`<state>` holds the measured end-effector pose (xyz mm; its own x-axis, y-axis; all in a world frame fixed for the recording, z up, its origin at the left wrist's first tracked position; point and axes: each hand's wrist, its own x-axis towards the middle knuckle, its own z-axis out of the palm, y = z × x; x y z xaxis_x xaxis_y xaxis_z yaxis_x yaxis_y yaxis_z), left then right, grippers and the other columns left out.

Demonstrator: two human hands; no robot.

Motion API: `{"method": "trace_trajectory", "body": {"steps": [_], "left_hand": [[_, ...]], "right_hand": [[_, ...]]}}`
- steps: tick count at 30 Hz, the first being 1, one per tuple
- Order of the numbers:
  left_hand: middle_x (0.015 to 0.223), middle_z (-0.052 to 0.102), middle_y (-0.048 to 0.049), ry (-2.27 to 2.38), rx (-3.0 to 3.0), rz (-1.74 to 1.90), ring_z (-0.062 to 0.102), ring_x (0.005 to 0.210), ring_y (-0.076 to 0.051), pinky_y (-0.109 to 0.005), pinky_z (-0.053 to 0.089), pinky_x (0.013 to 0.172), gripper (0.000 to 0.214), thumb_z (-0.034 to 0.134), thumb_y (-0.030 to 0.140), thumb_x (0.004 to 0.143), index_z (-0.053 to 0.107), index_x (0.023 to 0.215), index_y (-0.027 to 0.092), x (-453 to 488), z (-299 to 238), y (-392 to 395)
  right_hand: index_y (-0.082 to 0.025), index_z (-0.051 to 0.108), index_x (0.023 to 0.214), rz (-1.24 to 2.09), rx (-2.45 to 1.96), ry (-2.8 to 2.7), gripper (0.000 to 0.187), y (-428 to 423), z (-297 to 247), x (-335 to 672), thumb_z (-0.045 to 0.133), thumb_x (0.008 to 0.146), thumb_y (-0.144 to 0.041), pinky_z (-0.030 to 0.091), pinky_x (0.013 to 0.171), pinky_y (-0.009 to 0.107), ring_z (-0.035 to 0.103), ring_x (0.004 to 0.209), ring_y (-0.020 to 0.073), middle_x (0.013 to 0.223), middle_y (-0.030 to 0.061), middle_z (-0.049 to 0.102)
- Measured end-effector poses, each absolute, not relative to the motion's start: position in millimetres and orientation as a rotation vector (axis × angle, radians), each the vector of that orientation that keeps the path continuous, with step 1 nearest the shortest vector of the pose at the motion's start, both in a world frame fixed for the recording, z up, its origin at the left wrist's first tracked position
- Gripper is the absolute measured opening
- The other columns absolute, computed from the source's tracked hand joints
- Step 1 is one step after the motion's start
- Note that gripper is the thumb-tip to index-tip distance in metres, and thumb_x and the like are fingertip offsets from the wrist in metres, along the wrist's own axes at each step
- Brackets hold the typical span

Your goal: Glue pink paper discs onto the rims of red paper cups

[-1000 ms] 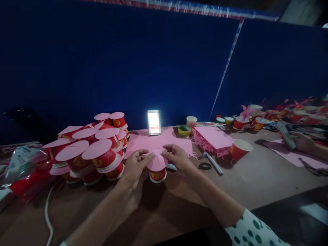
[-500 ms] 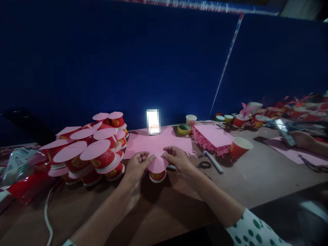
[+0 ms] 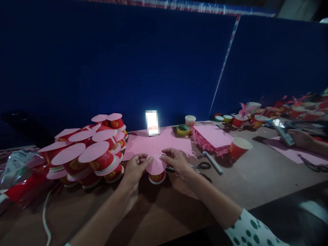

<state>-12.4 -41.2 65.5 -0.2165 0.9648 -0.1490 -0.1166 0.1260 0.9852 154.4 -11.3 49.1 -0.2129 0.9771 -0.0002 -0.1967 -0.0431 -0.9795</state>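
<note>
A pink paper disc [image 3: 156, 166] with a crease or slit near its middle rests over an upside-down red paper cup [image 3: 157, 179]. My left hand [image 3: 136, 168] is closed on the disc's left edge, thumb on top. On the opposite edge my right hand [image 3: 178, 162] pinches the same disc, its thumb and fingers pressed together. Scissors [image 3: 203, 166] lie on the table just right of my right hand, partly hidden by it. Behind the disc is a large pink paper sheet [image 3: 138, 145].
Stacked red cups with pink discs [image 3: 98, 160] stand to the left. Rightward are green tape [image 3: 182, 130], a pink paper stack [image 3: 214, 136], a marker [image 3: 214, 163] and a tilted cup [image 3: 239, 149]. Another person's hand [image 3: 301, 137] holds a phone [image 3: 283, 132]. A lit screen [image 3: 152, 123] stands behind.
Both hands stay on the disc with nearly the same grip. The whole view has shifted slightly, and more of the scissors shows beside my right hand.
</note>
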Motion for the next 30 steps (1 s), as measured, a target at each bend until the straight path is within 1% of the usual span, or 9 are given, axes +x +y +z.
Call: {"method": "trace_trajectory", "body": {"steps": [7, 14, 20, 23, 25, 28, 30], "left_hand": [[0.066, 0.059, 0.0031, 1.362, 0.937, 1.306, 0.055, 0.062, -0.008, -0.020, 0.042, 0.060, 0.054, 0.081, 0.037, 0.051, 0.058, 0.091, 0.011, -12.5, 64.7, -42.1], [0.066, 0.058, 0.0033, 1.374, 0.950, 1.305, 0.054, 0.061, -0.008, -0.020, 0.042, 0.059, 0.051, 0.081, 0.037, 0.052, 0.060, 0.090, 0.011, -12.7, 59.7, -41.5], [0.070, 0.062, 0.0001, 1.375, 0.970, 1.297, 0.057, 0.065, -0.010, -0.022, 0.044, 0.062, 0.050, 0.080, 0.038, 0.052, 0.060, 0.090, 0.012, -13.4, 57.3, -42.6], [0.073, 0.064, -0.0023, 1.394, 0.981, 1.291, 0.059, 0.066, -0.012, -0.024, 0.045, 0.061, 0.051, 0.080, 0.040, 0.052, 0.060, 0.089, 0.012, -14.0, 56.5, -41.9], [0.076, 0.064, -0.0038, 1.423, 0.997, 1.293, 0.060, 0.067, -0.014, -0.025, 0.046, 0.061, 0.049, 0.078, 0.043, 0.054, 0.060, 0.089, 0.013, -15.6, 56.2, -42.1], [0.084, 0.064, -0.0065, 1.494, 1.069, 1.331, 0.060, 0.074, -0.017, -0.030, 0.048, 0.065, 0.044, 0.072, 0.044, 0.063, 0.059, 0.093, 0.014, -20.5, 58.4, -47.1], [0.096, 0.064, -0.0087, 1.589, 1.347, 1.381, 0.060, 0.084, -0.020, -0.034, 0.049, 0.075, 0.036, 0.064, 0.040, 0.073, 0.059, 0.099, 0.016, -24.8, 61.8, -55.4]], "right_hand": [[-0.015, 0.061, 0.093, 1.495, -0.926, -1.177, 0.042, -9.0, 42.5, 154.8, 0.078, 0.060, -0.034, 0.046, 0.060, 0.023, 0.055, 0.063, 0.0100, 0.073, -0.0017, 0.060], [-0.016, 0.062, 0.093, 1.484, -0.961, -1.189, 0.042, -10.3, 43.4, 154.7, 0.078, 0.059, -0.035, 0.047, 0.061, 0.025, 0.057, 0.066, 0.0122, 0.074, -0.0001, 0.062], [-0.015, 0.060, 0.095, 1.434, -0.969, -1.246, 0.043, -12.1, 41.8, 155.1, 0.077, 0.061, -0.035, 0.047, 0.063, 0.025, 0.057, 0.067, 0.0117, 0.076, 0.0003, 0.062], [-0.015, 0.060, 0.096, 1.414, -0.974, -1.282, 0.040, -12.0, 40.5, 155.2, 0.074, 0.065, -0.037, 0.048, 0.065, 0.026, 0.059, 0.069, 0.0128, 0.078, 0.0011, 0.064], [-0.015, 0.060, 0.098, 1.367, -1.017, -1.320, 0.037, -11.6, 41.1, 156.2, 0.070, 0.071, -0.038, 0.050, 0.066, 0.028, 0.061, 0.073, 0.0148, 0.081, 0.0029, 0.065], [-0.016, 0.061, 0.103, 1.215, -1.092, -1.404, 0.033, -14.0, 47.1, 160.9, 0.062, 0.079, -0.038, 0.052, 0.073, 0.032, 0.063, 0.083, 0.0185, 0.094, 0.0069, 0.067], [-0.017, 0.059, 0.110, 1.055, -1.111, -1.525, 0.031, -21.3, 54.9, 166.1, 0.054, 0.085, -0.034, 0.051, 0.082, 0.035, 0.062, 0.095, 0.0199, 0.107, 0.0086, 0.065]]}}
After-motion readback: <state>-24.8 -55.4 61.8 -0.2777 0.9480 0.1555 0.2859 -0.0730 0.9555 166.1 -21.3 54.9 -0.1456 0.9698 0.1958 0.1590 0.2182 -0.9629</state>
